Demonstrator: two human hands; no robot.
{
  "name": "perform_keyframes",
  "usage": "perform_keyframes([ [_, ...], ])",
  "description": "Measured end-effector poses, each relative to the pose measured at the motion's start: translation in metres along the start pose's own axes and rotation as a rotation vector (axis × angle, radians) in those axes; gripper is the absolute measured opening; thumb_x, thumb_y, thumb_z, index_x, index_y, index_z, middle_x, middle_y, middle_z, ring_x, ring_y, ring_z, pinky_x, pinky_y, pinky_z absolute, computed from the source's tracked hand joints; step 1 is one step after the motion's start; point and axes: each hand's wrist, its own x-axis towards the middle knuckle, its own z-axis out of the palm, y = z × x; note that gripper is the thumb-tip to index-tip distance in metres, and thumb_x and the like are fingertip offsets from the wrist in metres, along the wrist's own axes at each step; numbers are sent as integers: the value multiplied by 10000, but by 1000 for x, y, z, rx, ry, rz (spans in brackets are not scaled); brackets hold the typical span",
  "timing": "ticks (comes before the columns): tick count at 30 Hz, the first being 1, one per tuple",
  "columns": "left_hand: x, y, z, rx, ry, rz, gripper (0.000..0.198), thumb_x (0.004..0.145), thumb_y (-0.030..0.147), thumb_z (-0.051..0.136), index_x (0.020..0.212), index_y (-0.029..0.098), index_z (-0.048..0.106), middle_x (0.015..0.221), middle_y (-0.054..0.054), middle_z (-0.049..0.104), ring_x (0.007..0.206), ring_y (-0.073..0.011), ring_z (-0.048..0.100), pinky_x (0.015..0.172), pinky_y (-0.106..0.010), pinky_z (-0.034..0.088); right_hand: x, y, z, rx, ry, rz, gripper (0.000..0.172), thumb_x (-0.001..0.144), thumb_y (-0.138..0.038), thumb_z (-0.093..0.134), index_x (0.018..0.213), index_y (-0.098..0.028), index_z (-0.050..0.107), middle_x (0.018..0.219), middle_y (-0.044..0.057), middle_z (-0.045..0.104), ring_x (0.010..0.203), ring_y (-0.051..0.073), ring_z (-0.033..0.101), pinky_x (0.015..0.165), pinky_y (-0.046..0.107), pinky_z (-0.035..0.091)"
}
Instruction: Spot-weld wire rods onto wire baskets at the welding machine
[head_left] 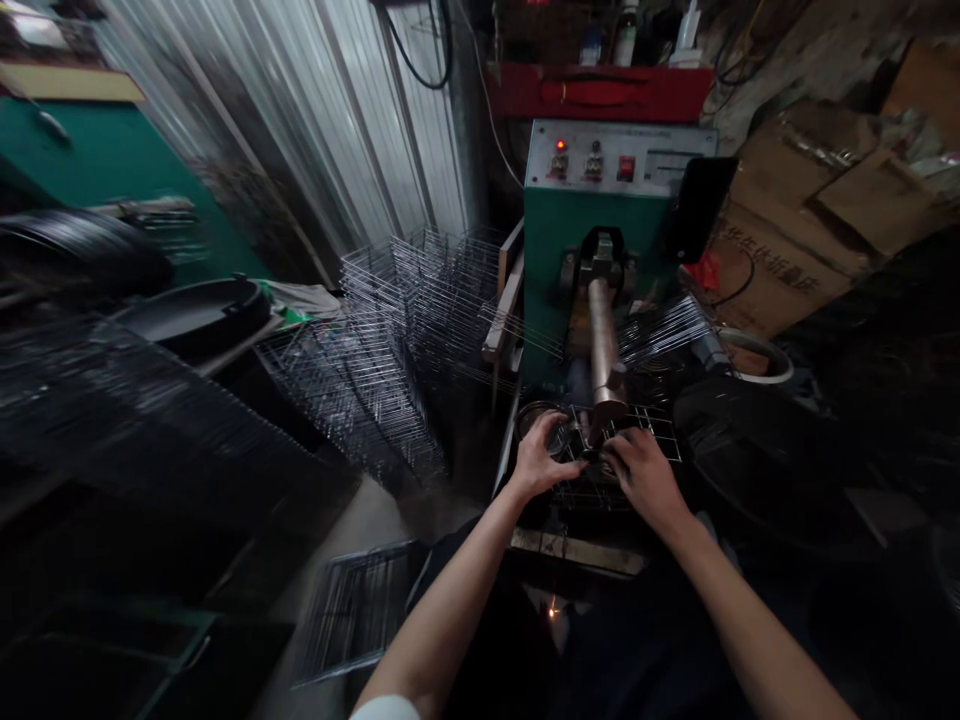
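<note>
Now left hand and right hand are sitting apart on silver wire grid, grip unclear, under thick copper-coloured metal arm. Risk: arm pinching fingers, grid slipping if hands are moving.

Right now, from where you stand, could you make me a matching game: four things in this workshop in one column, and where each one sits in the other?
Things:
1. Stack of wire racks
2. Cardboard boxes
3. Red box
4. Wire grid

Places:
A. Above the control panel of the green machine
B. Under the left hand and right hand
C. To the right of the green machine
D. To the left of the green machine

Pairs: 1-D, 2-C, 3-A, 4-B
</note>
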Motion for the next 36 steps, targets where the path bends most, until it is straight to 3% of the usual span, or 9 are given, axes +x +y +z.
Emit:
perform_keyframes([
  [10, 7, -9, 5, -7, 29, 90, 740, 554, 319, 885, 1218, 234, 570, 1298, -70, 606, 1226, -266, 586, 1082, -427, 471, 4, 8, 0, 62, -30, 10, 155, 986, -211, 497, 910, -203, 632, 880, 75, 559, 851, 262, 535, 767, 389, 476],
  [20, 10, 1, -2, 76, -2, 126, 770, 570, 362, 885, 1262, 246, 569, 1398, -96, 536, 1298, -303, 534, 1115, -458, 439, 4, 13, 1, 115, -30, -12, 216, 1008, -240, 475, 885, -213, 650, 874, 69, 603, 853, 253, 571, 779, 375, 482],
  [23, 2, -7, -13, 51, -68, 114, 982, 555, 406, 908, 1420, 280, 460, 1497, -106, 433, 1392, -334, 429, 1170, -490, 366, 0, 15, -6, 215, -8, 41, 175, 999, -284, 522, 937, -213, 669, 921, 69, 639, 883, 244, 604, 806, 365, 492],
  [25, -15, -27, -18, 1, -70, 57, 1271, 463, 432, 949, 1534, 290, 279, 1598, -120, 262, 1484, -371, 259, 1222, -529, 256, -9, 19, -15, 317, 7, 131, 172, 989, -325, 550, 1011, -218, 683, 994, 72, 662, 934, 243, 625, 838, 360, 499],
  [27, -40, -57, -15, -112, -24, -113, 1494, 387, 420, 973, 1579, 290, 82, 1653, -132, 64, 1524, -398, 95, 1241, -560, 151, -23, 23, -25, 445, 9, 281, 203, 971, -377, 584, 1044, -223, 693, 1042, 74, 680, 974, 248, 640, 861, 357, 507],
  [28, -54, -73, -9, -214, -18, -241, 1555, 384, 385, 977, 1580, 291, -13, 1660, -141, -13, 1529, -404, 51, 1238, -567, 138, -31, 24, -30, 523, 13, 375, 222, 954, -406, 609, 1038, -221, 698, 1040, 75, 689, 977, 252, 649, 858, 355, 516],
  [30, -78, -103, 10, -542, -91, -505, 1556, 450, 306, 956, 1546, 373, -148, 1667, -124, -104, 1530, -400, 66, 1193, -564, 263, -50, 24, -37, 700, 46, 578, 282, 902, -458, 676, 1025, -205, 696, 988, 80, 706, 918, 253, 673, 810, 344, 545],
  [33, -93, -129, 45, -959, -171, -601, 1518, 452, 178, 928, 1508, 514, -109, 1677, -69, -106, 1487, -384, 250, 1012, -461, 501, -75, 18, -42, 899, 140, 836, 398, 799, -503, 786, 1003, -181, 670, 865, 72, 709, 690, 199, 657, 620, 284, 545],
  [36, -87, -135, 66, -1149, -105, -540, 1382, 461, 150, 908, 1491, 575, 90, 1682, -33, 45, 1368, -305, 448, 828, -282, 556, -92, 9, -46, 970, 200, 978, 452, 725, -494, 857, 956, -176, 633, 809, 58, 703, 549, 133, 570, 498, 230, 475],
])
